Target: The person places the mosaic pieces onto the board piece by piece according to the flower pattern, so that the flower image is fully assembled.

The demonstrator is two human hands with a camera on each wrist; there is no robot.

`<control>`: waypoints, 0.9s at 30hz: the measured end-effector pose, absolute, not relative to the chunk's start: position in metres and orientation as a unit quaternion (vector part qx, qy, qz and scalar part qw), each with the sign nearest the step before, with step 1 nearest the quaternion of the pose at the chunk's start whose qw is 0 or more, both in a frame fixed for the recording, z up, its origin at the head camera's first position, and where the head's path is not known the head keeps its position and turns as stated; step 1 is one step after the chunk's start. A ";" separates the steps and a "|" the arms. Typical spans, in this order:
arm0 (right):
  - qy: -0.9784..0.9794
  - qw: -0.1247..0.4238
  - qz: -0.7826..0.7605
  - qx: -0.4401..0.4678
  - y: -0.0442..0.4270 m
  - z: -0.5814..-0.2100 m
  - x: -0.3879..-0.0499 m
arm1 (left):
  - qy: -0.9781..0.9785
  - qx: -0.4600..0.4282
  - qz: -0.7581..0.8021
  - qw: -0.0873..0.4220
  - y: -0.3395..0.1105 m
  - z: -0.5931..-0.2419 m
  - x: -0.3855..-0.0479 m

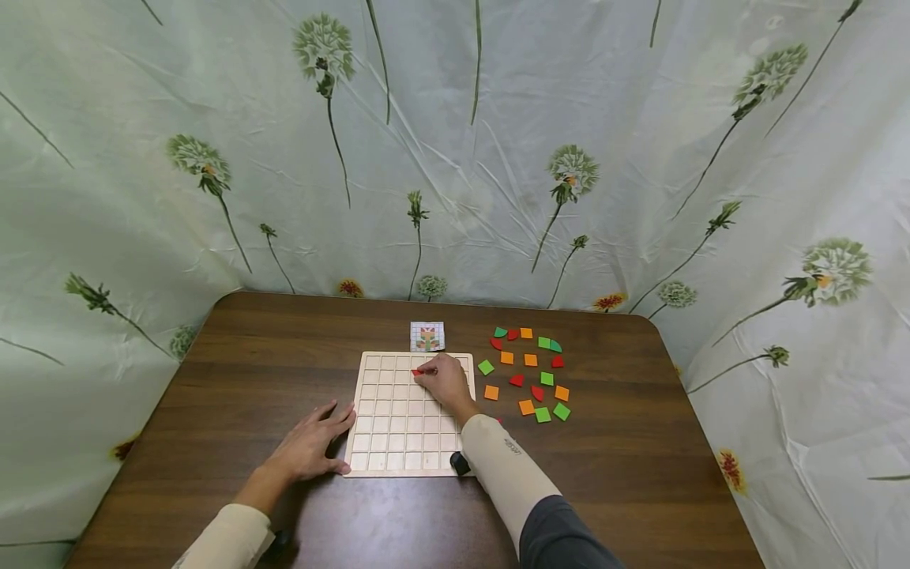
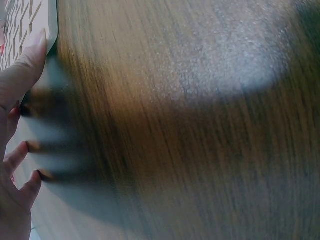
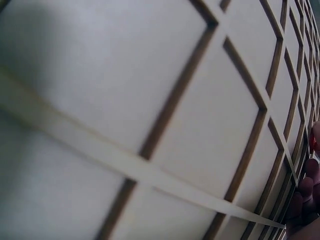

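A pale wooden board (image 1: 387, 427) with a grid of square recesses lies on the brown table. Over its upper rows my right hand (image 1: 446, 383) pinches a small red piece (image 1: 415, 371) between thumb and fingers; the piece's full shape is partly hidden. In the right wrist view, a bit of that red piece (image 3: 313, 141) shows at the right edge beside the fingertips (image 3: 311, 170). Spread along the board's left side, my left hand (image 1: 309, 444) touches the edge. The left wrist view shows its thumb (image 2: 31, 62) on the board's corner.
A small card (image 1: 427, 337) with a coloured grid pattern lies just beyond the board. To the right are scattered several orange squares (image 1: 491, 392), green squares (image 1: 543, 415) and red and green curved-edged pieces (image 1: 537, 393). A flower-print curtain (image 1: 462, 158) hangs behind the table (image 1: 640, 442).
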State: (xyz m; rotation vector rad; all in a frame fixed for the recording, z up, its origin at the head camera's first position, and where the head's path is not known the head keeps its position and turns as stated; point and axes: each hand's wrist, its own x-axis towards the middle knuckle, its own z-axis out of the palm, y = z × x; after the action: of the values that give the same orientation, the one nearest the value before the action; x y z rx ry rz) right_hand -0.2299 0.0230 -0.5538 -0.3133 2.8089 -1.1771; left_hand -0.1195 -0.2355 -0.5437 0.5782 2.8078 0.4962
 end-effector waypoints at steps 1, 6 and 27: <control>0.917 0.040 -0.384 -0.102 0.023 -0.554 -0.230 | 0.958 0.198 0.170 0.115 -0.236 -0.544 -0.119; 0.916 0.038 -0.388 -0.099 0.021 -0.556 -0.229 | 0.958 0.201 0.170 0.113 -0.237 -0.544 -0.119; 0.905 0.024 -0.407 -0.122 0.026 -0.559 -0.230 | 0.958 0.199 0.175 0.111 -0.235 -0.548 -0.121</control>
State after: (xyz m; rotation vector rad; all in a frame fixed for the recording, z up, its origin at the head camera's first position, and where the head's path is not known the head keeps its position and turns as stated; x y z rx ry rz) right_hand -0.2300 0.0263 -0.5591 -0.3779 2.7998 -1.2602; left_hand -0.1210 -0.2349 -0.5481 0.5848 2.8131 0.5149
